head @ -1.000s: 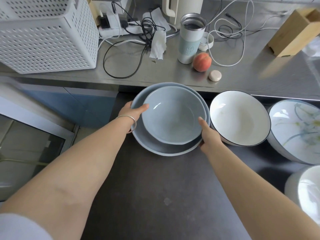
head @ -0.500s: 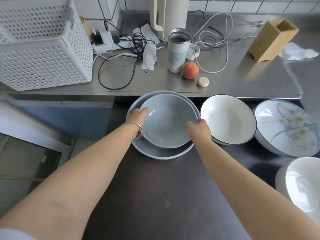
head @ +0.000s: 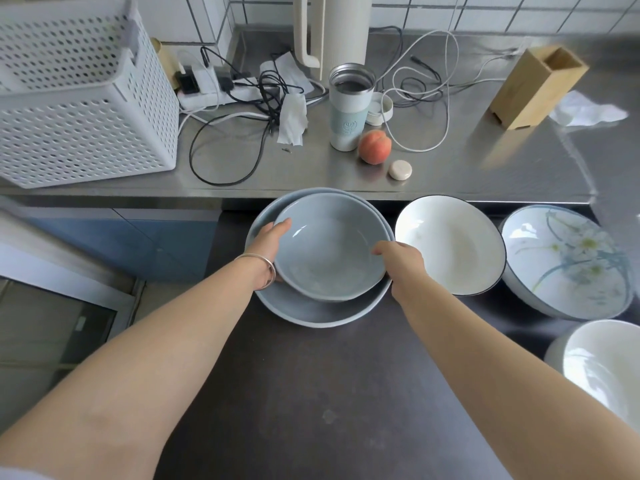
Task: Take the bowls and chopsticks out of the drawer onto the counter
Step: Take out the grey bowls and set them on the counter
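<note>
A small grey-blue bowl (head: 332, 247) sits tilted inside a larger grey-blue bowl (head: 311, 311) in the open dark drawer (head: 311, 393). My left hand (head: 272, 239) grips the small bowl's left rim, thumb over the edge. My right hand (head: 401, 263) holds its right rim. To the right in the drawer lie a white black-rimmed bowl (head: 450, 244), a flower-painted bowl (head: 568, 261) and a white bowl (head: 602, 365). The steel counter (head: 311, 178) runs just behind the drawer. No chopsticks show.
On the counter stand a white perforated basket (head: 79, 98), tangled cables with a power strip (head: 221, 95), a steel tumbler (head: 349, 109), a peach (head: 374, 146), a small round cream object (head: 400, 169), a kettle (head: 332, 29) and a wooden holder (head: 536, 88).
Both hands have closed in on the small bowl's rim and tipped it up inside the large bowl. The view has pulled back, showing more of the counter.
</note>
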